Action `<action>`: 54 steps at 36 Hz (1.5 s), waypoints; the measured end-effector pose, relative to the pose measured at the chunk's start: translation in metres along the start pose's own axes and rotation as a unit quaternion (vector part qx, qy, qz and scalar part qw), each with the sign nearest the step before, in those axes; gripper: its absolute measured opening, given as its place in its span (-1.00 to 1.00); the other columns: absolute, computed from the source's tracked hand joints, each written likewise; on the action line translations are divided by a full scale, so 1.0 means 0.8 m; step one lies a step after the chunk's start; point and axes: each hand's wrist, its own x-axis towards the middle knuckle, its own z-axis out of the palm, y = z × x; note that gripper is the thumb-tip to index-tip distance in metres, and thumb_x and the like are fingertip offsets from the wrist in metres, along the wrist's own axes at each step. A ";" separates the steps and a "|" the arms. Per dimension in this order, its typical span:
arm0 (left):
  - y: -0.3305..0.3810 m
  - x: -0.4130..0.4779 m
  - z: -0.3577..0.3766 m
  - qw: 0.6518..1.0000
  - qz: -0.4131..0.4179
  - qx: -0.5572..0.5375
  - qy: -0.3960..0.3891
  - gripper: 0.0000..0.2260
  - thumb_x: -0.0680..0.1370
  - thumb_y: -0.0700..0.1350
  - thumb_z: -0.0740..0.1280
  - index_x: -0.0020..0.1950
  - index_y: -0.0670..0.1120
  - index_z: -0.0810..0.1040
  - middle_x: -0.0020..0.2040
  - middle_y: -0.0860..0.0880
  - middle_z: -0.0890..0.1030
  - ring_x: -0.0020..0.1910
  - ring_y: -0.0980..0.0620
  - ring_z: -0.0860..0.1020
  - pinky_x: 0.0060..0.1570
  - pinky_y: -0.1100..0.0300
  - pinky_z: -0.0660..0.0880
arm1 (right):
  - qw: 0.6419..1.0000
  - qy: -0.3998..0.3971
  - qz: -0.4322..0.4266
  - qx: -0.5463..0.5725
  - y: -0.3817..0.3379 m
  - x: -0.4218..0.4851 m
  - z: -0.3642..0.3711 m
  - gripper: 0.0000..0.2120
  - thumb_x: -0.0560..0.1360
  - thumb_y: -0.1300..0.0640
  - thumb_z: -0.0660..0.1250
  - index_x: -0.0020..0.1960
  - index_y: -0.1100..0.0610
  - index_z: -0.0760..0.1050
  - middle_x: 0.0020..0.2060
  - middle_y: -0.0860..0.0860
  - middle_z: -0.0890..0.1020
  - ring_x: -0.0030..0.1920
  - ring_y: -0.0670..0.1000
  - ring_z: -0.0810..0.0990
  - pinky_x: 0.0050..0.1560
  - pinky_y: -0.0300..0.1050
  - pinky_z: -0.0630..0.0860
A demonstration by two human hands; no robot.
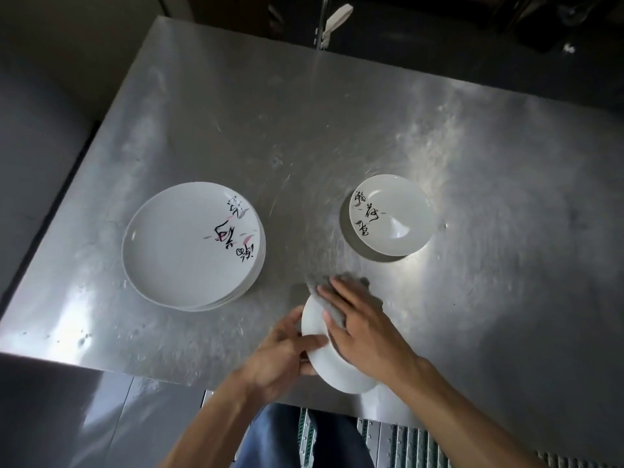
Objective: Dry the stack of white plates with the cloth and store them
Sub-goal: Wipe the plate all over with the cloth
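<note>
My left hand [282,352] grips the white plate [334,373] by its rim at the bench [337,113] edge; my right hand [366,329] presses the grey cloth [335,317] flat on it, fingers straight.

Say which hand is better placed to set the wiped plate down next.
Left, probably: the left hand grips the plate by its rim, while the right hand presses the cloth flat onto it.

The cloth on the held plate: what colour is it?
Grey; the cloth under the right hand shows best in the head view.
</note>
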 end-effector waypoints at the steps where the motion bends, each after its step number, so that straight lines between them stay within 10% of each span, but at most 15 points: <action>1: 0.000 0.001 0.001 1.000 0.002 0.002 0.003 -0.56 0.54 -0.38 0.36 0.39 -0.13 0.45 0.09 -0.18 0.65 -0.05 -0.10 0.67 -0.17 0.00 0.66 | 1.000 -0.013 -0.026 0.008 -0.002 -0.003 0.003 -0.55 0.67 -0.08 0.10 0.49 0.06 0.43 0.54 0.03 0.33 0.57 0.04 0.22 0.56 0.03 0.19; 4: -0.001 0.003 0.005 1.000 0.007 0.013 0.016 -0.58 0.53 -0.37 0.37 0.37 -0.14 0.47 0.09 -0.19 0.64 -0.03 -0.13 0.64 -0.09 -0.04 0.64 | 0.996 -0.051 -0.075 0.014 0.002 -0.009 0.006 -0.57 0.69 -0.04 0.12 0.53 0.01 0.36 0.58 -0.02 0.25 0.60 -0.05 0.12 0.57 -0.04 0.15; 10: -0.007 0.007 0.011 0.997 0.023 -0.062 0.043 -0.51 0.37 -0.27 0.45 0.30 -0.09 0.52 0.10 -0.16 0.65 -0.06 -0.13 0.68 -0.11 -0.08 0.66 | 0.978 -0.007 0.173 0.118 0.036 -0.011 -0.011 -0.55 0.68 -0.10 0.06 0.56 -0.26 0.19 0.54 -0.21 0.25 0.55 -0.14 0.19 0.49 -0.17 0.25; 16: -0.020 0.011 0.013 0.988 -0.008 -0.115 0.103 -0.46 0.31 -0.11 0.46 0.30 -0.06 0.54 0.17 -0.23 0.68 0.03 -0.20 0.71 0.11 -0.31 0.59 | 0.957 -0.007 0.216 0.195 0.036 -0.042 -0.008 -0.52 0.67 -0.13 0.08 0.58 -0.19 0.17 0.52 -0.29 0.18 0.47 -0.36 0.09 0.21 -0.71 -0.02; 20: -0.011 0.014 0.006 0.988 -0.072 -0.111 0.085 -0.55 0.37 0.10 0.38 0.19 -0.07 0.69 0.07 -0.20 0.72 -0.03 -0.16 0.72 -0.17 -0.06 0.64 | 0.967 -0.002 0.160 0.198 0.016 -0.039 -0.005 -0.53 0.68 -0.13 0.08 0.57 -0.13 0.24 0.52 -0.25 0.21 0.50 -0.34 0.11 0.44 -0.48 0.05; 28: -0.012 0.003 0.010 0.999 -0.037 -0.025 0.015 -0.65 0.45 -0.14 0.43 0.24 -0.03 0.64 0.20 -0.23 0.66 0.13 -0.16 0.64 0.06 -0.22 0.64 | 0.999 -0.021 0.027 0.043 0.024 -0.006 -0.002 -0.58 0.69 0.00 0.13 0.54 -0.07 0.31 0.53 -0.06 0.34 0.57 -0.09 0.18 0.55 0.00 0.12; 32: -0.008 0.000 0.013 0.992 -0.047 -0.104 0.059 -0.59 0.45 -0.18 0.43 0.29 -0.23 0.56 0.11 -0.24 0.66 0.03 -0.13 0.67 -0.14 -0.06 0.70 | 0.992 -0.060 0.081 0.070 0.045 -0.021 -0.028 -0.56 0.71 -0.03 0.09 0.58 -0.12 0.20 0.56 -0.14 0.27 0.54 -0.23 0.11 0.51 -0.36 0.01; 38: 0.023 0.002 0.036 0.982 -0.053 -0.172 0.057 -0.58 0.46 -0.20 0.39 0.28 -0.33 0.56 0.17 -0.28 0.67 0.00 -0.11 0.70 -0.23 0.07 0.69 | 0.995 -0.048 -0.024 0.087 0.009 -0.074 -0.059 -0.38 0.64 -0.24 0.16 0.58 0.06 0.24 0.57 -0.10 0.24 0.57 -0.20 0.12 0.56 -0.21 0.10; 43: 0.045 0.001 0.058 0.986 -0.045 -0.157 0.028 -0.59 0.53 -0.13 0.40 0.31 -0.32 0.56 0.14 -0.26 0.68 0.05 -0.10 0.71 -0.17 0.13 0.68 | 0.994 0.099 -0.047 0.010 -0.003 -0.072 -0.072 -0.43 0.40 0.22 0.55 0.39 0.16 0.53 0.29 0.04 0.62 0.25 0.02 0.61 0.14 0.01 0.62; 48: 0.051 -0.006 0.074 0.992 0.004 0.043 0.122 -0.51 0.46 0.34 0.44 0.22 0.05 0.68 -0.06 -0.02 0.66 -0.11 -0.04 0.62 -0.24 0.15 0.59 | 0.952 0.173 0.131 0.217 0.008 -0.049 -0.110 -0.62 0.53 0.20 0.43 0.18 -0.25 0.54 -0.11 -0.20 0.69 -0.27 -0.14 0.67 -0.37 -0.26 0.55; 51: 0.036 -0.001 0.074 0.964 0.137 0.108 0.202 -0.86 0.61 -0.04 0.41 0.15 0.03 0.69 0.04 0.04 0.72 0.11 -0.07 0.65 0.00 0.17 0.56 | 0.881 0.175 0.243 0.366 0.028 -0.038 -0.128 -0.81 0.54 0.12 0.42 0.00 -0.18 0.65 -0.27 -0.08 0.68 -0.43 -0.06 0.64 -0.60 -0.29 0.37; 54: 0.032 0.002 0.076 0.970 0.187 0.064 0.144 -0.76 0.64 -0.30 0.30 0.18 -0.02 0.64 0.22 0.01 0.69 0.17 -0.04 0.66 0.08 0.04 0.64 | 0.835 0.167 0.277 0.445 0.038 -0.031 -0.147 -0.93 0.54 0.10 0.43 -0.03 -0.06 0.66 -0.36 0.09 0.64 -0.45 0.38 0.61 -0.57 -0.25 0.31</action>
